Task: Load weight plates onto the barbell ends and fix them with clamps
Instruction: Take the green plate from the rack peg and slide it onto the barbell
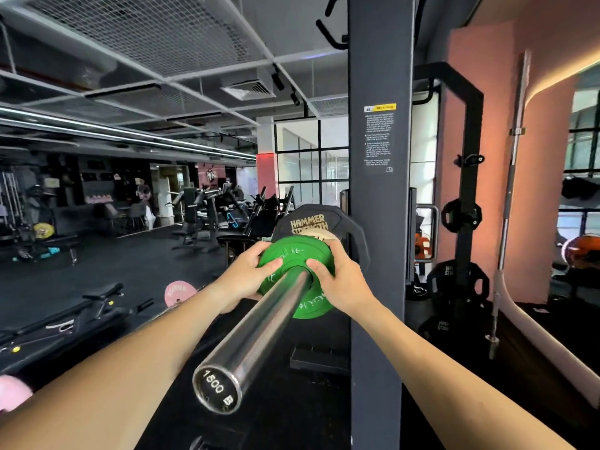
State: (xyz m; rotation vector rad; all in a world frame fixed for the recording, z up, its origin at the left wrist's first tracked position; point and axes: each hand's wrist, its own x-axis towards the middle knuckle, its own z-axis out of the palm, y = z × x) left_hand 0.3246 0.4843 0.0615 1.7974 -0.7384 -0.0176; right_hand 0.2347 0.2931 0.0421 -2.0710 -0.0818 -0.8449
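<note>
Green plate on barbell sleeve, both hands gripping, black upright just beside

Dark gym floor, mesh ceiling, pink wall, paned windows.

I see the chrome barbell sleeve running from its stamped end cap at lower centre of the frame up toward the middle. A small green plate is threaded on it, upright, against a pale plate and a black Hammer Strength plate behind.
</note>
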